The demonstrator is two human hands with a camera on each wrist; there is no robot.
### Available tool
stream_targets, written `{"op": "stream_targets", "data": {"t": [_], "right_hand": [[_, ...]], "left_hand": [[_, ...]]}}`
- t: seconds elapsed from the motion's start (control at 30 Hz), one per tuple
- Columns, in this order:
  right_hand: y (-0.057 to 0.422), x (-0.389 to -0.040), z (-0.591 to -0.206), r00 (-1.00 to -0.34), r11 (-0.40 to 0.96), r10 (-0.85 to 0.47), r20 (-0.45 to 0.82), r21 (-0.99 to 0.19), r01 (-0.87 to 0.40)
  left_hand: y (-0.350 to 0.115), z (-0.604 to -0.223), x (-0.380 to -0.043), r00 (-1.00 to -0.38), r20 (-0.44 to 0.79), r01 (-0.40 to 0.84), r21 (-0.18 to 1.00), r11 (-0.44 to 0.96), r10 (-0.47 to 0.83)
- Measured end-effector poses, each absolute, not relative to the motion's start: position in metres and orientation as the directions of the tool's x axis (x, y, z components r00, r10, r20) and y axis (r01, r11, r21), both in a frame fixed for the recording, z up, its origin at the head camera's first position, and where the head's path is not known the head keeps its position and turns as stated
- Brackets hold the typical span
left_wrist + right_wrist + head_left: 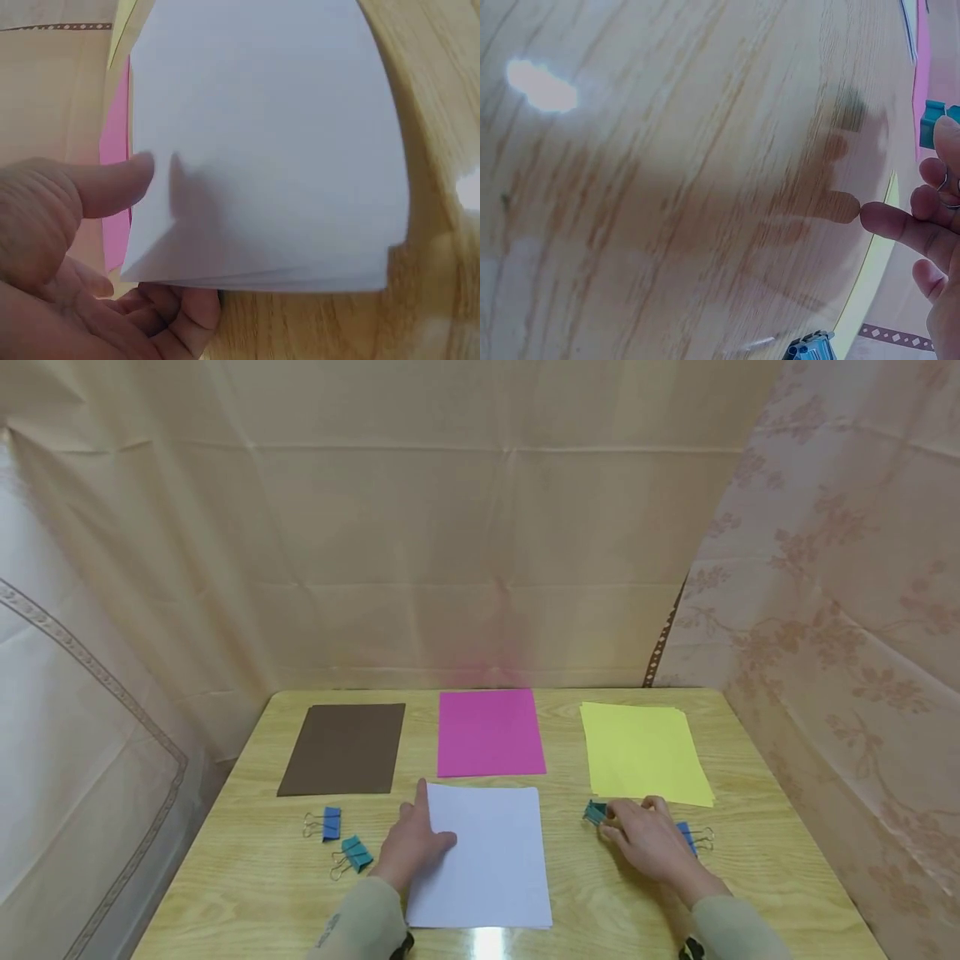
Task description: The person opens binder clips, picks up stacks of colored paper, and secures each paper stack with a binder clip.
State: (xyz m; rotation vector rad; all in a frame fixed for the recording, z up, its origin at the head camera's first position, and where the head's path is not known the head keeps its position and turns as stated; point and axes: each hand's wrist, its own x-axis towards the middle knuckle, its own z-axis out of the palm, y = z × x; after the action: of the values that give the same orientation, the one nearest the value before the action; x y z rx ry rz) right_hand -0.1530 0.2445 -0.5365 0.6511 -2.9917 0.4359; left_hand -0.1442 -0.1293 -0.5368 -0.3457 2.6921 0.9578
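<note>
White paper (491,868), its left edge pinched in my left hand (412,843), lies across a wood-grained stretch of worktop (576,885) from my right hand (651,839), grasping a teal binder clip (595,812).

A curtained work corner: drapes (390,527) hang on three sides of a wood-grain table (225,893)

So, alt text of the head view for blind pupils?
A left hand holds white paper; a right hand pinches a teal binder clip. Brown paper, magenta paper and yellow paper lie behind, other binder clips nearby.
</note>
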Motion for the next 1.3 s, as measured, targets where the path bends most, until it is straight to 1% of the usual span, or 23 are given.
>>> {"op": "stream_targets", "data": {"t": [0.17,0.3,0.47,0.8,1.03,1.3], "right_hand": [[0.244,-0.153,-0.536,-0.915,0.874,-0.394,0.083,-0.275,-0.401],[0.244,-0.153,-0.537,-0.913,0.874,-0.399,0.087,-0.264,-0.408],[0.244,-0.153,-0.539,-0.904,0.874,-0.412,0.119,-0.228,-0.428],[0.242,-0.151,-0.539,-0.904,0.873,-0.413,0.107,-0.235,-0.427],[0.241,-0.151,-0.538,-0.899,0.867,-0.426,0.105,-0.236,-0.438],[0.239,-0.151,-0.538,-0.902,0.87,-0.421,0.1,-0.235,-0.432]], "left_hand": [[-0.135,-0.534,-0.146,-0.927,-0.339,-0.351,0.645,0.679,-0.157],[-0.137,-0.529,-0.145,-0.932,-0.328,-0.348,0.68,0.646,-0.157],[-0.139,-0.527,-0.145,-0.942,-0.297,-0.323,0.694,0.644,-0.153],[-0.14,-0.522,-0.146,-0.93,-0.323,-0.36,0.702,0.615,-0.175],[-0.142,-0.519,-0.144,-0.941,-0.305,-0.327,0.7,0.635,-0.148],[-0.143,-0.52,-0.145,-0.948,-0.292,-0.308,0.73,0.61,-0.13]]}}
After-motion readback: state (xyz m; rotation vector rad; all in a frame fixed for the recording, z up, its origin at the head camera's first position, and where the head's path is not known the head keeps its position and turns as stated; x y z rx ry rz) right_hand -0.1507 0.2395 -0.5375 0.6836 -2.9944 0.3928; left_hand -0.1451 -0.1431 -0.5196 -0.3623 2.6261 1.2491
